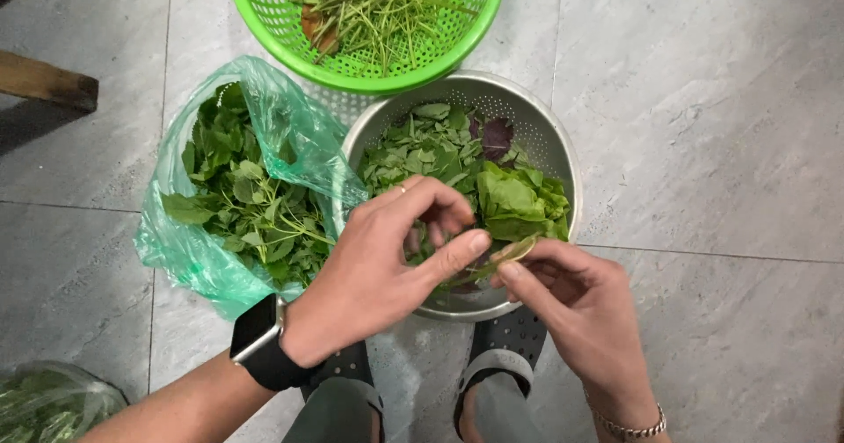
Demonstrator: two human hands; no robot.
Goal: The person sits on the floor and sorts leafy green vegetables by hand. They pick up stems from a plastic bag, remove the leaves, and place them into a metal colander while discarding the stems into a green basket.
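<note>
Over the metal colander (563, 157) on the tiled floor (703, 144), my left hand (387, 267) and right hand (580, 307) meet just above its near rim. Left hand: thumb and fingers curled in, thumb tip pressing onto a small green leaf (512, 250); black smartwatch (259, 337) on that wrist. Right hand: fingers pinched shut on the same leaf from the other side, a bit of stem seems to trail below it, hard to tell; chain bracelet (629, 427) on that wrist. So the leaf is held between both hands, apart from the pile.

Progress, judging by the piles: colander is partly filled with picked leaves (440, 148), small green ones plus a purple one and a clump of broader light green ones, so a good share is done. Green plastic bag (290, 127), touching the colander's left side, is open and holds a lot of leafy sprigs (246, 197), so plenty looks left. Green plastic basket (264, 3) beyond the colander, at the far edge of view, holds bare stems (387, 3), likely the discards. Another bag of greens (44, 403) sits at the near left edge of the floor. My sandalled feet (510, 355) are just below the colander.
</note>
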